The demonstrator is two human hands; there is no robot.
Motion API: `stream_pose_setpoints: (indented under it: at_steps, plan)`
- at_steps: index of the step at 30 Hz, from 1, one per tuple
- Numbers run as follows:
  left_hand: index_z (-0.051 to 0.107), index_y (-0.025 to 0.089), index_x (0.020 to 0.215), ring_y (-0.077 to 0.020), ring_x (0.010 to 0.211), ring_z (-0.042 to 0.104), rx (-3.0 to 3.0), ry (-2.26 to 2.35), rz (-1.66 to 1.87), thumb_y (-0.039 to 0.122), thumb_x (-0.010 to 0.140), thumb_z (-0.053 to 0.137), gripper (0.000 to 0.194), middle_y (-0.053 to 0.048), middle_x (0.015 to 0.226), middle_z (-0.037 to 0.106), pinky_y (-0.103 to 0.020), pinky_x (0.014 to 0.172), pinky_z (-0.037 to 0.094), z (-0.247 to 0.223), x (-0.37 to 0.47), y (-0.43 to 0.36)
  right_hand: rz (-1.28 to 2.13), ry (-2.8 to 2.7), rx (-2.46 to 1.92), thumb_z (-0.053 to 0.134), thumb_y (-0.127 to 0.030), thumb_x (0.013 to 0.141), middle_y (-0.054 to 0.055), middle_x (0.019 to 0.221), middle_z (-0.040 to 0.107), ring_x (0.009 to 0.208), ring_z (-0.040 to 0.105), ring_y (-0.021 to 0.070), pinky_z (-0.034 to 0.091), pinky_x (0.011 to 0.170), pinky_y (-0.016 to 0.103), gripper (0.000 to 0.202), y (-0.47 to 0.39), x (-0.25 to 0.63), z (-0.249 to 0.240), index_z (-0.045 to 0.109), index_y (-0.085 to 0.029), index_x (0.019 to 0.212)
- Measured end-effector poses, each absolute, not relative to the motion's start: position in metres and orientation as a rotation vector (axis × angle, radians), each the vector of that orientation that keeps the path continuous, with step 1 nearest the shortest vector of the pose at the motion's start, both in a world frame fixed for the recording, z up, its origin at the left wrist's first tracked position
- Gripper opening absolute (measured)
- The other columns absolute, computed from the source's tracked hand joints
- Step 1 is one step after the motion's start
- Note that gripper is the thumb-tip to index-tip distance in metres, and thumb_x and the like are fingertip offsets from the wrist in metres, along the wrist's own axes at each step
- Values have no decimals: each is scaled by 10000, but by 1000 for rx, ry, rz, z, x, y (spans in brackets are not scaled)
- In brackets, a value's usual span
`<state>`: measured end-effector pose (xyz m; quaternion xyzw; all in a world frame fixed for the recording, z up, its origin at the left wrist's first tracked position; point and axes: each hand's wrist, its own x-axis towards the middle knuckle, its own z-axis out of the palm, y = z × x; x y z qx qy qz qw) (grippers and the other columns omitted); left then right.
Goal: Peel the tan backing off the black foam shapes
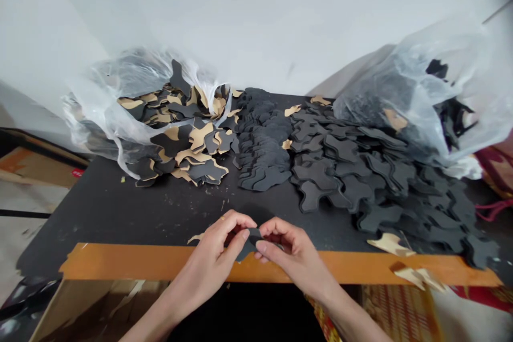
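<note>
Between my two hands, over the front edge of the table, is a dark grey foam piece [247, 247] with a curved outline. My left hand [219, 246] pinches its left side between thumb and fingertips. On the other side, my right hand [286, 248] has its thumb and curled fingers closed on the same piece. Much of the piece is covered by the fingers. Just beyond my hands lies a row of overlapping thin black pieces [264, 144]. A small tan paper scrap [195, 238] is beside my left hand.
A clear plastic bag [108, 123] at left spills black pieces with tan backing [200, 139]. At right, stacked black foam pieces [352, 171] spread before another plastic bag [460, 91]. Orange tape [132, 262] lines the black table's [160, 214] front edge. A cardboard box [72, 304] stands below.
</note>
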<state>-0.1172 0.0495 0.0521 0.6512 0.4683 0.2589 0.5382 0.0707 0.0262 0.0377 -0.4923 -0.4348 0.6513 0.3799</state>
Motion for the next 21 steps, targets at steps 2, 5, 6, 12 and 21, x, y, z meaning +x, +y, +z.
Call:
stream_pose_setpoints:
  at_steps: [2, 5, 6, 12, 21]
  plan:
    - [602, 263, 1035, -145, 888, 575, 1626, 1117, 587, 251, 1010, 428, 176, 14, 978, 612, -261, 788, 410, 52, -118, 47, 1614, -1132, -1268, 722, -375, 806, -30, 714, 572, 636, 536, 93, 469, 619, 212, 227, 27, 71, 40, 615, -176, 823]
    - [603, 273, 1037, -140, 879, 570, 1685, 1113, 570, 239, 1014, 421, 186, 19, 980, 606, -258, 789, 399, 51, -118, 46, 1572, -1166, -1329, 698, -348, 806, -32, 659, 557, 593, 479, 84, 417, 572, 201, 203, 27, 74, 41, 633, -164, 748]
    - [604, 275, 1041, -140, 885, 572, 1693, 1109, 569, 235, 1015, 420, 190, 20, 987, 607, -256, 794, 398, 51, -119, 46, 1587, -1161, -1342, 694, -337, 801, -35, 637, 552, 574, 464, 82, 404, 557, 202, 198, 27, 74, 40, 634, -163, 728]
    - [638, 283, 1034, -136, 858, 587, 1651, 1066, 538, 241, 977, 520, 138, 30, 952, 625, -244, 776, 409, 50, -119, 45, 1723, -1103, -1290, 692, -256, 748, -43, 576, 563, 534, 469, 81, 398, 547, 211, 123, 27, 77, 39, 652, -159, 685]
    - [685, 260, 986, -150, 800, 595, 1621, 1089, 513, 230, 936, 579, 120, 20, 893, 659, -256, 737, 410, 52, -118, 46, 1760, -1103, -1202, 728, -254, 751, -21, 620, 618, 562, 555, 98, 475, 564, 223, 105, 27, 79, 40, 720, -163, 699]
